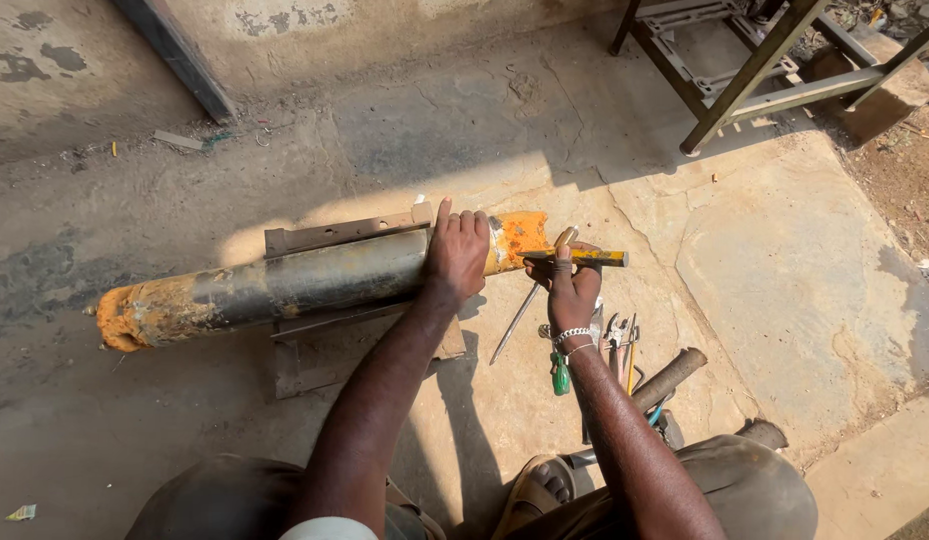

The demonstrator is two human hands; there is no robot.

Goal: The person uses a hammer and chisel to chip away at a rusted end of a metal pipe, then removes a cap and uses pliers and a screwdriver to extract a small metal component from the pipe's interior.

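A long dark metal cylinder (285, 285) with orange-coated ends lies across a concrete floor, resting on rusty angle-iron pieces (330, 236). My left hand (457, 250) is spread flat on top of the cylinder near its right orange end (523, 235). My right hand (572, 285) is closed around a yellow-handled tool (597, 258), held level at that orange end. A thin metal rod (515, 325) lies on the floor just below that hand.
Pliers and small tools (619, 338), a green-handled screwdriver (561, 374) and a wooden-handled hammer (671, 377) lie by my right forearm. A metal frame stand (755, 70) is at the far right. My sandalled foot (545, 485) is below.
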